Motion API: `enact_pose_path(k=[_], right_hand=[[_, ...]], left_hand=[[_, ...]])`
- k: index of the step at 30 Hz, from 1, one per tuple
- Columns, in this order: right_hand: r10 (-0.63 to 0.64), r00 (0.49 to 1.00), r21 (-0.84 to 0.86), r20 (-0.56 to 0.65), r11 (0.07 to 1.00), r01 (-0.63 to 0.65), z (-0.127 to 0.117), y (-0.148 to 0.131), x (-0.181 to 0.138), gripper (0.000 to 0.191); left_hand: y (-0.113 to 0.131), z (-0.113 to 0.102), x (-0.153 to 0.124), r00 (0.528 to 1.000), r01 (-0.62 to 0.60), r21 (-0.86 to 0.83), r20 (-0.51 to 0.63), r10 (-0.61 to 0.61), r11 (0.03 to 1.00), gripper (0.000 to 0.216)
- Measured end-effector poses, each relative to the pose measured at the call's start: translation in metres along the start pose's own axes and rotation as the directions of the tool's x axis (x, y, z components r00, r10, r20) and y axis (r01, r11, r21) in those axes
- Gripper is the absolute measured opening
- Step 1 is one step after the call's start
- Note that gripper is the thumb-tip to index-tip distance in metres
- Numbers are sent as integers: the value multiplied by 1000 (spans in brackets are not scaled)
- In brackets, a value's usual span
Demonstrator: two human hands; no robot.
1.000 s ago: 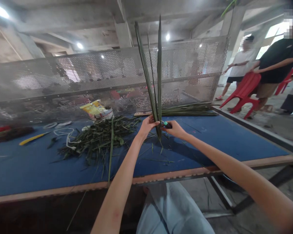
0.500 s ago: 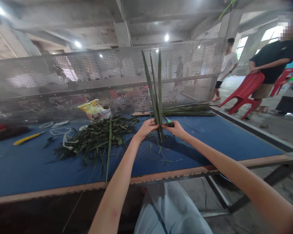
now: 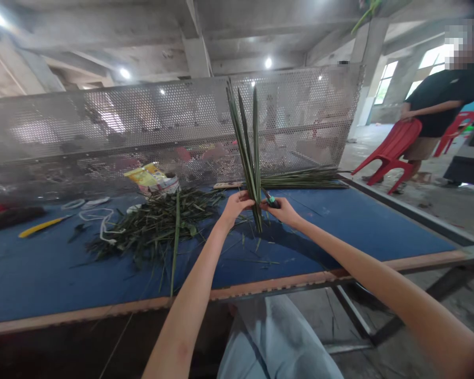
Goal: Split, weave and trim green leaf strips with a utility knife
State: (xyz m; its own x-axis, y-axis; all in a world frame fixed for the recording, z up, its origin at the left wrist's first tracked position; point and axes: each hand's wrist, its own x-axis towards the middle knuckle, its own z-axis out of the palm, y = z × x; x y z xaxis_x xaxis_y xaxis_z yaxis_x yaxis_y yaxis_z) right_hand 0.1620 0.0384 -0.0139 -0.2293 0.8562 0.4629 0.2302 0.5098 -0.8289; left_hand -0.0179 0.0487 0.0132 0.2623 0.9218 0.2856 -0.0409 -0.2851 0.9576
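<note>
Far left of the blue-topped table (image 3: 359,226): a yellow tool (image 3: 43,228). Centre-left: a loose heap of cut palm leaves (image 3: 154,229). Mid-frame, above the table, the left hand (image 3: 235,206) has its fingers curled together, clamped on the base of an upright bundle of long leaf blades (image 3: 247,152). The right hand (image 3: 282,210) pinches a small dark, green-banded handle (image 3: 272,200) against it; the tip is hidden. Risk: a slackened left grip would let the blades splay, and the springy blades could slip.
</note>
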Motion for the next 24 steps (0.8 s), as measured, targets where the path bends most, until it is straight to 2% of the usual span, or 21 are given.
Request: enact_pose_path(k=[4, 8, 13, 19, 24], right_hand=[[19, 1000, -13, -24, 1000, -19, 2, 0, -4, 48], [-67, 998, -24, 8, 997, 68, 2, -3, -7, 42], [-110, 994, -51, 1, 993, 110, 3, -2, -6, 36], [-102, 995, 14, 2, 995, 102, 6, 4, -2, 35], [-100, 995, 51, -10, 994, 100, 6, 7, 0, 31]], left_hand=[[3, 4, -1, 999, -49, 77, -16, 51, 996, 28], [4, 6, -4, 996, -84, 105, -34, 88, 991, 28], [5, 5, -6, 999, -50, 33, -9, 51, 998, 35], [5, 2, -4, 993, -14, -67, 116, 22, 998, 30], [6, 4, -3, 989, -2, -117, 150, 19, 993, 29]])
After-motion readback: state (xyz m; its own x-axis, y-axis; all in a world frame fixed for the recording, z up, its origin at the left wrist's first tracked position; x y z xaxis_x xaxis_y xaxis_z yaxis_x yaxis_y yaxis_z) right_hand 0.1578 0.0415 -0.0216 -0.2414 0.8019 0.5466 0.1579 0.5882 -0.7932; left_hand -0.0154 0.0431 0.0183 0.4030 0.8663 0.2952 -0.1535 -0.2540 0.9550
